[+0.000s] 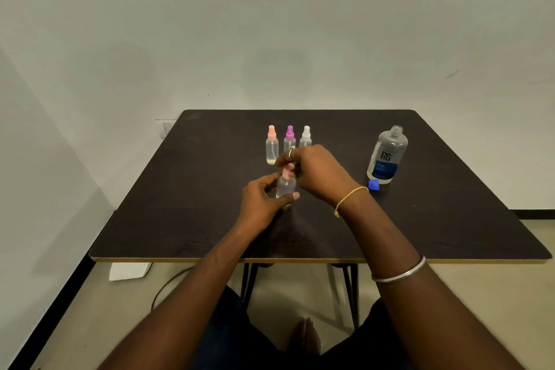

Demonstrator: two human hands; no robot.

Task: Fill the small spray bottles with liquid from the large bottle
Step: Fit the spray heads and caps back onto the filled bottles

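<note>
A small clear spray bottle (pixel 286 186) stands on the dark table (pixel 180 204) in front of me. My left hand (pixel 261 204) wraps around its body. The fingers of my right hand (pixel 315 171) pinch its pink spray top (pixel 287 172). Behind stand three more small bottles in a row: one with a pink top (pixel 272 146), one with a purple top (pixel 289 138), one with a white top (pixel 306 137) partly hidden by my right hand. To the right the large clear bottle (pixel 387 156) stands with its neck open, and its blue cap (pixel 374 185) lies at its base.
The table stands against a white wall. Its front edge (pixel 300 260) runs across my forearms. A white block (pixel 129 271) and a cable lie on the floor at the left below the table. My knees are under the table.
</note>
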